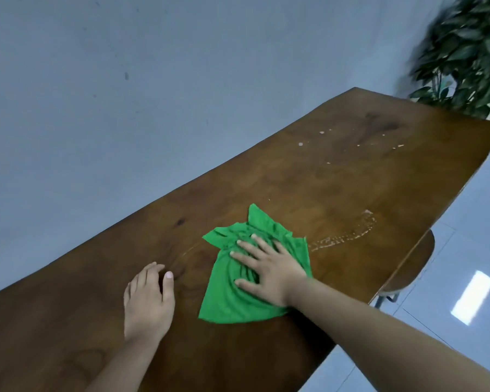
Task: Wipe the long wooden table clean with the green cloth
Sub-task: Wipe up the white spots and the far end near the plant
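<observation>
A long dark wooden table (309, 176) runs from the lower left to the upper right. A crumpled green cloth (232, 301) lies on it near the middle. My right hand (269, 267) presses flat on the cloth with fingers spread. My left hand (149, 298) rests on the bare wood to the left of the cloth, fingers loosely curled, holding nothing. A whitish curved smear (348, 236) sits just right of the cloth, and small pale specks (323, 137) dot the far end.
A leafy plant (470, 55) stands past the table's far end. A wooden stool (410, 267) is tucked under the right edge. A grey wall runs along the left side, and pale tiled floor lies to the right.
</observation>
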